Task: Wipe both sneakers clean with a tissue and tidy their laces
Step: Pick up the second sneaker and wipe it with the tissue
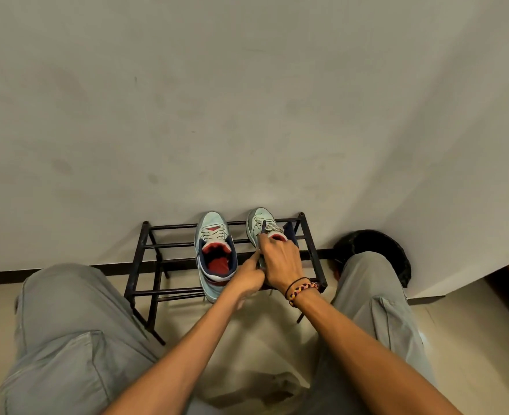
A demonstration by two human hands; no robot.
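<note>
Two pale blue sneakers with red lining stand side by side, toes to the wall, on a black metal shoe rack (145, 245). The left sneaker (214, 250) is untouched, its opening in full view. My right hand (280, 260) lies over the rear half of the right sneaker (259, 224), forefinger stretched along its grey laces toward the tongue. My left hand (248, 275) reaches in from below and touches that shoe's left side near the heel; its fingers are partly hidden by the right hand. No tissue is in view.
The rack stands against a cream wall. A dark round bin (376, 253) sits in the corner at the rack's right end. My knees in grey trousers (67, 339) flank the rack on both sides. Pale floor lies between them.
</note>
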